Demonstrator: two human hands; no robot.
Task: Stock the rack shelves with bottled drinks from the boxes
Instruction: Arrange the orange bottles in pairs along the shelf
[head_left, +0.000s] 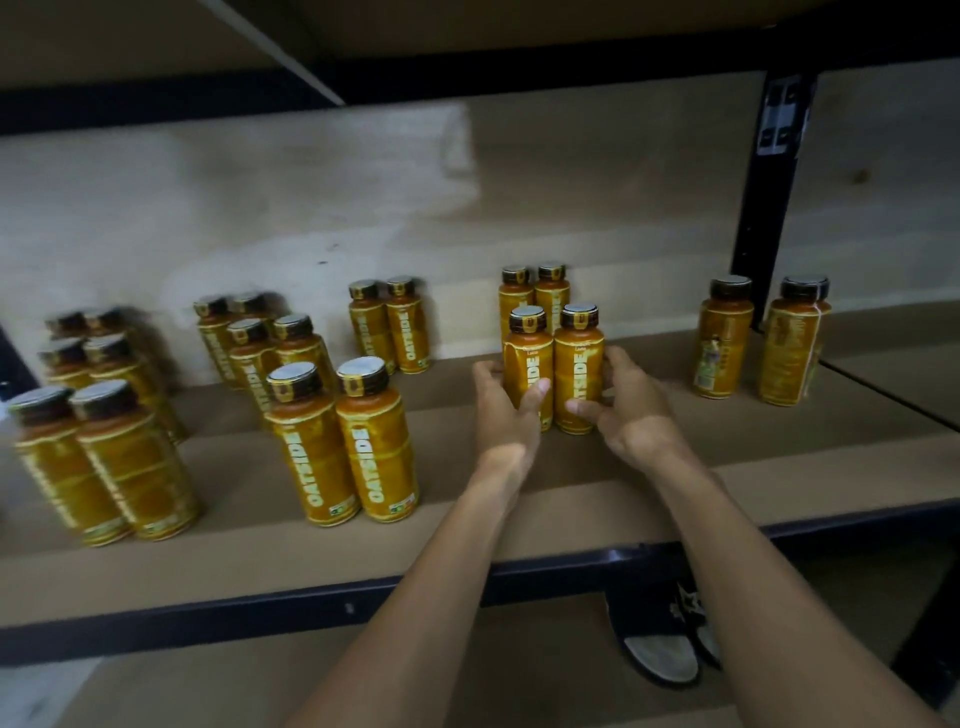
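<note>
Orange Oatside bottles with dark caps stand in pairs along the brown rack shelf (675, 499). My left hand (506, 402) grips the left bottle (525, 358) of a front pair in the middle right. My right hand (626, 402) grips the right bottle (578, 358) of that pair. Both bottles stand upright on the shelf, touching each other. Directly behind them stands another pair (535, 293) by the back wall.
Further pairs stand at the left (104, 457), centre left (343, 441), back centre (389, 325) and right (758, 340). A black upright post (769, 197) rises at the right. Below the shelf's dark front rail (311, 608) a sandalled foot (662, 639) shows.
</note>
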